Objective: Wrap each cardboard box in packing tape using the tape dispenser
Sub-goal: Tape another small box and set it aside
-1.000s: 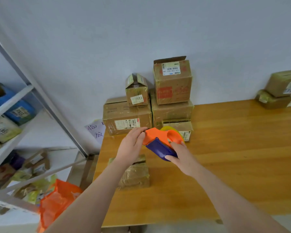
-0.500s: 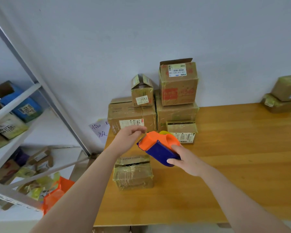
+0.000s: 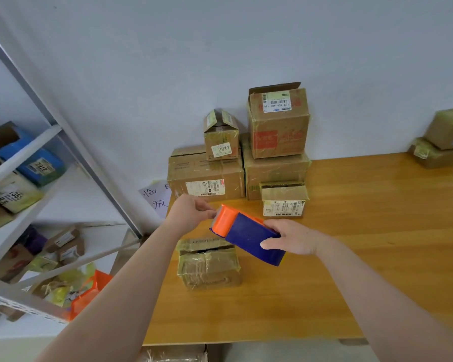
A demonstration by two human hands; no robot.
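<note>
My right hand (image 3: 292,237) grips the blue and orange tape dispenser (image 3: 243,232), held in the air above the wooden table (image 3: 351,257). My left hand (image 3: 191,214) pinches the tape end at the dispenser's orange front. Just below them a small cardboard box (image 3: 208,265) lies on the table, wrapped in clear tape, its top flap partly open. A stack of taped cardboard boxes (image 3: 275,152) stands against the wall behind.
Two more boxes (image 3: 445,142) sit at the table's far right. A metal shelf (image 3: 24,158) with parcels stands to the left, an orange bag (image 3: 89,291) below it. A paper note (image 3: 156,198) hangs on the wall by the table's left corner.
The dispenser has tilted so its blue body faces up and has come lower, toward the small box. My left hand has shifted to pinch at the dispenser's front.
</note>
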